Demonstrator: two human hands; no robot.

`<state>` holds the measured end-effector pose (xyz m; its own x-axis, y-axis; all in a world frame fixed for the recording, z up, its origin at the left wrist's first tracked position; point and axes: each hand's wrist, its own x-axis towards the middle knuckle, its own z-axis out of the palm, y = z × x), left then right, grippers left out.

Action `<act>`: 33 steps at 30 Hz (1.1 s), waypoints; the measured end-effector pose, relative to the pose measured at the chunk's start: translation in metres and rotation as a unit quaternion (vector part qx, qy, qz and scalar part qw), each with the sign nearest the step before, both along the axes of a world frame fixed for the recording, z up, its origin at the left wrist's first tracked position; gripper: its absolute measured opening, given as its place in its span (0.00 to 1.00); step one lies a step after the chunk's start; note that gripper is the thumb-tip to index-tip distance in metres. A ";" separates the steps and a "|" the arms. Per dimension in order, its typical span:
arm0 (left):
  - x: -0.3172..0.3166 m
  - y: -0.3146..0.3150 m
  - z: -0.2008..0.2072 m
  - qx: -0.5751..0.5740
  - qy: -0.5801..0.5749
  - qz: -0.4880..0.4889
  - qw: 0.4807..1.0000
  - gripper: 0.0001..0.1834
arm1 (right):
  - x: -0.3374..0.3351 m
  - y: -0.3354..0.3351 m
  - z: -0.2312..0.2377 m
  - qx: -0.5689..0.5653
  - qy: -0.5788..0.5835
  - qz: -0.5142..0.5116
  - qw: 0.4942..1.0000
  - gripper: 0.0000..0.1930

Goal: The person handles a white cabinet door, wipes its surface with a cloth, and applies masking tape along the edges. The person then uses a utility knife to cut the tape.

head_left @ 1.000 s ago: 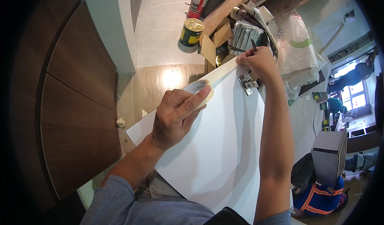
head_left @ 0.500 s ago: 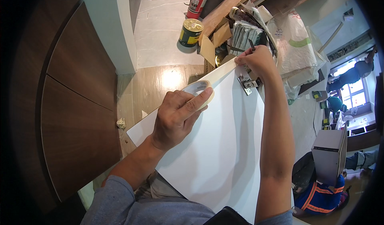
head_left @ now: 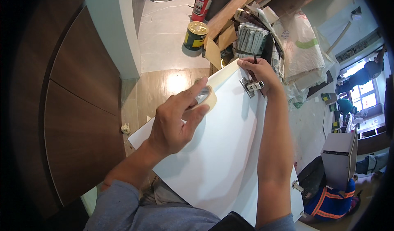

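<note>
Looser since the last frame, the fingers of the left hand (head_left: 170, 124) have spread around the tape roll (head_left: 212, 101), which stands at the edge of the white panel (head_left: 213, 161). I see the right hand (head_left: 266, 73) pinching the cream strip (head_left: 227, 72) near the panel's corner, a slim dark tool (head_left: 255, 59) tucked in it. With so slack a left hold, I judge the roll could slip and twist the strip; the metal hinge (head_left: 248, 87) might snag the right wrist; knocking the cardboard (head_left: 213, 52) beyond could jolt the corner.
</note>
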<state>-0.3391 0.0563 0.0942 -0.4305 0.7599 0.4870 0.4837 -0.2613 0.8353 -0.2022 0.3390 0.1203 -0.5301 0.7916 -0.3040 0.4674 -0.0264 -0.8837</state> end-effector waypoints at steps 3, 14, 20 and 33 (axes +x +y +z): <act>-0.011 -0.001 0.016 -0.098 -0.033 -0.039 0.994 0.26 | 0.001 0.000 -0.020 -0.054 0.112 -0.014 0.992 0.10; -0.017 0.003 0.023 -0.136 -0.088 -0.078 0.984 0.26 | -0.003 -0.010 -0.019 -0.026 0.122 -0.069 0.990 0.16; -0.023 0.008 0.027 -0.203 -0.119 -0.107 0.966 0.27 | -0.006 -0.012 -0.018 0.029 0.050 -0.047 0.997 0.15; -0.034 -0.042 0.052 -0.258 0.139 0.015 0.956 0.18 | 0.000 -0.008 -0.024 0.028 0.053 -0.032 0.998 0.13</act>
<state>-0.3730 0.0144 0.1459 -0.3652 0.9190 0.1487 0.7065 0.1696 0.6871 -0.2021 0.3307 0.0961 -0.5045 0.8392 -0.2031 0.3693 -0.0029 -0.9293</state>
